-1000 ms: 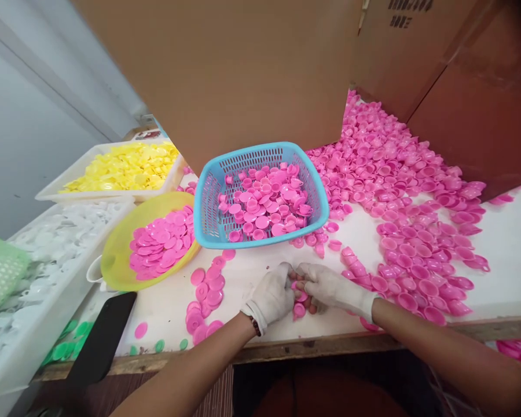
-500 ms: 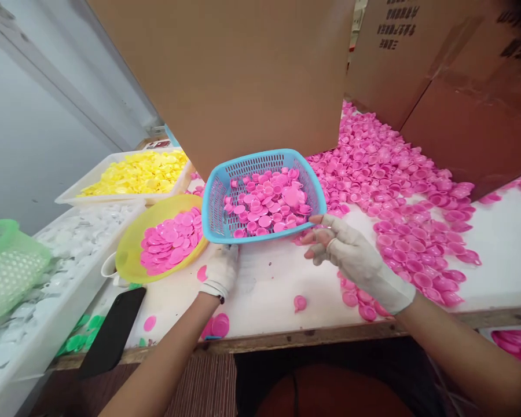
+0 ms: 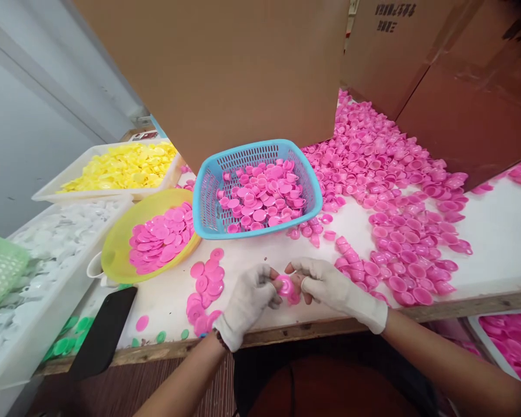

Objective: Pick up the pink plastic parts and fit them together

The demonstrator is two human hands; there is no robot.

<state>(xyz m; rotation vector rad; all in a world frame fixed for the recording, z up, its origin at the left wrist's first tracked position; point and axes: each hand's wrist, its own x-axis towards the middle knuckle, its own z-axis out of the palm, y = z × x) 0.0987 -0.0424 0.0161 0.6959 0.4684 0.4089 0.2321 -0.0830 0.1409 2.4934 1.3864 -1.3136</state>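
Our left hand [image 3: 248, 300] has come away from the basket [image 3: 256, 234] rim and our right hand [image 3: 330, 285] from beside its near-right corner, and both now meet near the table's [image 3: 254, 255] edge. Taking the gap between our hands as the dial's centre, we see a big box [image 3: 226, 69] beyond the basket at twelve o'clock and a second box [image 3: 460, 104] between one and two. At two spreads a pink heap [image 3: 395, 168]; at nine lies a white tray [image 3: 87, 255]. The basket sits towards twelve, a yellow bowl [image 3: 115, 255] between nine and ten, a phone [image 3: 104, 327] between eight and nine. Pink discs [image 3: 207, 284] lie at nine, beside our left hand. Smallest, the pink piece [image 3: 285, 285] is at the centre: our left thumb and fingers pinch it; our right fingers curl close by, and we cannot tell whether they grip it.
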